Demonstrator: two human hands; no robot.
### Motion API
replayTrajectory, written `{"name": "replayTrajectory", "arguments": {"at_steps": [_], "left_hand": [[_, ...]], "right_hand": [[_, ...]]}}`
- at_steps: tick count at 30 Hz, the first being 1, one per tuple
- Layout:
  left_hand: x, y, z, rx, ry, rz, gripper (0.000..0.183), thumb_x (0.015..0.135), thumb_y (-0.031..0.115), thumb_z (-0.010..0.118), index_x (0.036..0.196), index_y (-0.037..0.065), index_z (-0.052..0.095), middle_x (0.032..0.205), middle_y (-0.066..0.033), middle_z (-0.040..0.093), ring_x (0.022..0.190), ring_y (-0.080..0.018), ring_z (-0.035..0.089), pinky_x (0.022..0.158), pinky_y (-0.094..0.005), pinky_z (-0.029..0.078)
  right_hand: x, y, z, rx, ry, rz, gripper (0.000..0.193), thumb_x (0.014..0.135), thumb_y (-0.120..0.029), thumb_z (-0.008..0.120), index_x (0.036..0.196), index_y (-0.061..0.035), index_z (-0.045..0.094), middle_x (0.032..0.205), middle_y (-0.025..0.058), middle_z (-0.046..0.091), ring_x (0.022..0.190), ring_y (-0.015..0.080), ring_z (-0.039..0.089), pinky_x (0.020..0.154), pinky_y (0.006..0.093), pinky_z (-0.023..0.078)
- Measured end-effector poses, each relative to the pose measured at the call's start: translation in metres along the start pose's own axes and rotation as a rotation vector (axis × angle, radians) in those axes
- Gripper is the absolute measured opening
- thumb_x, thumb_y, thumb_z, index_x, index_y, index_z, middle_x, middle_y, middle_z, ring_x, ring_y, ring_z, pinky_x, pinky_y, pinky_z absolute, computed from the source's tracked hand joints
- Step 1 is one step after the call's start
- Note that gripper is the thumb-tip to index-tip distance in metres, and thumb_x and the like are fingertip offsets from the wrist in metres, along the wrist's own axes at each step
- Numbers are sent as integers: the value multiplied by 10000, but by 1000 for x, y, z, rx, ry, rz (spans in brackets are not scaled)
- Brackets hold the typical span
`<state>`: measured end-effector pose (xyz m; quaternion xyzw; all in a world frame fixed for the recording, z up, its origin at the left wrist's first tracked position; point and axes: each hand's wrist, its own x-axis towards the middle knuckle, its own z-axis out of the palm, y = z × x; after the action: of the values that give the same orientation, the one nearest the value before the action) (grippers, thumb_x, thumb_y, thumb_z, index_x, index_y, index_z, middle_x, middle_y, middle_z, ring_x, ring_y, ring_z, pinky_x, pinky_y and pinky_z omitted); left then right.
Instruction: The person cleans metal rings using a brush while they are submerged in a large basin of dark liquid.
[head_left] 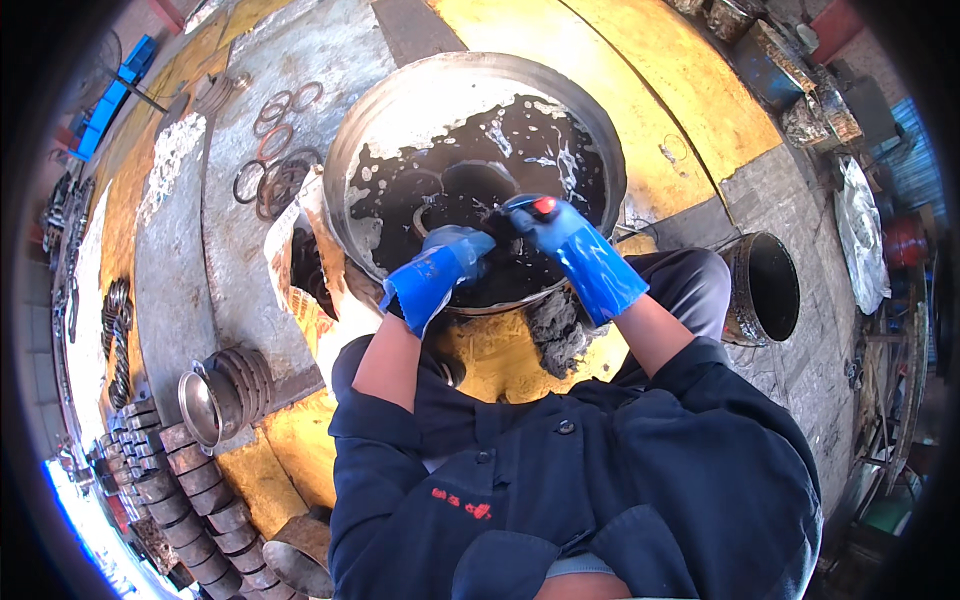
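Note:
Both my hands wear blue rubber gloves and work over a wide metal basin (335, 130) of dark, foamy liquid. My left hand (455, 255) is closed at the near side of a dark ring-shaped part (424, 216), which sits partly in the liquid; its fingertips are hidden. Close by on the right, my right hand (550, 225) is wrapped round a dark tool with a red end (544, 205). The tool's working end is lost against the black liquid, so its kind is unclear. A dark grey, wet-looking rag (558, 335) lies against the basin's near right side.
Several metal rings (275, 140) lie left of the basin, beside a torn whitish sack (310, 255) with dark parts in it. Stacked metal cylinders (195, 480) and round bands (235, 385) stand at lower left. A black-mouthed drum (745, 290) is by my right knee.

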<state>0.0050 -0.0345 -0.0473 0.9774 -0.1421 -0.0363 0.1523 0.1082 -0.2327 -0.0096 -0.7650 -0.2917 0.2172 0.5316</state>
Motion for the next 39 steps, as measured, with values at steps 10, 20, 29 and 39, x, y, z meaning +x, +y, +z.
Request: {"name": "replayTrajectory", "arguments": {"at_steps": [10,20,29,39], "left_hand": [[-9,21,-63,158,405,-333,845,558,311,859,1308,147,505,1290,-119,568,1169,-336,555,985,-442,461],[8,-13,-22,-1150,750,-779,543,806,151,784,1264,-32,556,1062,-112,664,955,-181,636,871,-301,517],[-8,-16,-31,-658,395,-423,474,897,300,670,1261,13,570,1180,-174,627,1088,-299,617,941,-356,474],[-9,13,-61,-1190,498,-768,349,899,147,659,1213,9,592,996,-46,670,828,-113,632,725,-249,499]], "right_hand": [[36,7,3,-75,-252,50,251,888,-232,615,1091,-103,688,973,67,718,910,169,669,862,318,524],[27,20,49,112,-179,74,225,903,-153,622,1099,-59,679,964,53,709,899,136,642,852,297,519],[31,-5,64,-282,-307,3,339,849,-366,613,1124,-171,651,1083,131,681,1007,350,637,861,417,516],[27,21,22,483,274,249,221,913,-154,625,1087,-28,676,967,60,720,856,151,675,764,274,537]]}}
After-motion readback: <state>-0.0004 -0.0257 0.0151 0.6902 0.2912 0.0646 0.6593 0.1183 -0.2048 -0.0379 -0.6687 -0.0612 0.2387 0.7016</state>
